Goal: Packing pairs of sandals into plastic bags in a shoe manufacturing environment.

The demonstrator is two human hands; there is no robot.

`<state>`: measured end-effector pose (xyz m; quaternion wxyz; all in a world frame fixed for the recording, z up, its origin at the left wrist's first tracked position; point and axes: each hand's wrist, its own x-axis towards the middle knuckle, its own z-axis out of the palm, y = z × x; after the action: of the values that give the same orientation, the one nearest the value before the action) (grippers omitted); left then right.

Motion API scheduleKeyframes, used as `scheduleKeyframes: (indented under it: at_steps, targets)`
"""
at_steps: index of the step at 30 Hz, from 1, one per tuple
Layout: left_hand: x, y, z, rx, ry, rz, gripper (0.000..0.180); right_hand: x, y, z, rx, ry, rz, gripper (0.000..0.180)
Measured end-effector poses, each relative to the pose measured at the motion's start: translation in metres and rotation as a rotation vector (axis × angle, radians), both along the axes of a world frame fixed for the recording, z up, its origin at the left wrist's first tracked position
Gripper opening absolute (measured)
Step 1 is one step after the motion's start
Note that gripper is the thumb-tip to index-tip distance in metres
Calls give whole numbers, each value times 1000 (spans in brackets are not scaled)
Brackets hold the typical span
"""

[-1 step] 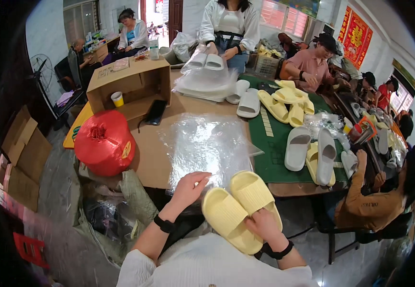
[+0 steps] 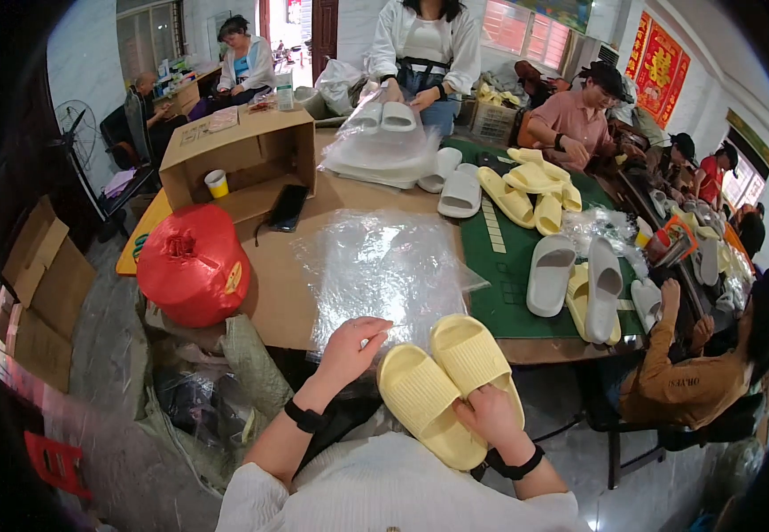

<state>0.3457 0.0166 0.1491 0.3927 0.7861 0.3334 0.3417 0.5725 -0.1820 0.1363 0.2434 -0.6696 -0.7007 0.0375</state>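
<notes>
The clear bags (image 2: 384,266) lie flat on the counter (image 2: 280,293), perhaps so the top one is easy to reach. At their near edge sits the left hand (image 2: 351,344), fingers curled; I cannot tell whether it pinches film. Just to the near right of the bags, the right hand (image 2: 491,415) holds the yellow slippers (image 2: 429,390) side by side, fingers at one strap, probably to steady both.

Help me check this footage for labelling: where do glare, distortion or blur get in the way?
Head view: white glare patches the flat, clear plastic film; the bright open doorway behind is nearly blown out; straight edges bend toward the dark rim; the pair of pale yellow ribbed slippers shows no obvious blur.
</notes>
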Motion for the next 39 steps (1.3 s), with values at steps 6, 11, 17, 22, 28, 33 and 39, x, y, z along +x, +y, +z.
scheduleKeyframes:
  at_steps: [6, 11, 17, 22, 28, 33, 39]
  targets:
    - [4, -16, 15, 489, 141, -44, 20, -9, 4, 14, 18, 2, -2, 26]
    - [9, -37, 27, 555, 147, -126, 22, -11, 19, 5, 9, 5, -69, 26]
    - [17, -49, 28, 620, 41, -244, 25, -15, 60, -13, 57, 82, -72, 20]
    - [14, -48, 30, 609, -22, -306, 26, -30, 115, -6, -107, 189, -176, 19]
    - [5, -46, 39, 477, -34, -308, 21, -41, 178, -63, 647, 587, 112, 20]
    - [-14, -44, 39, 388, -15, -279, 17, -33, 233, -43, -30, 235, -218, 37]
    - [-46, -28, 15, 369, 47, -159, 16, -69, 165, -25, 234, 170, -138, 53]
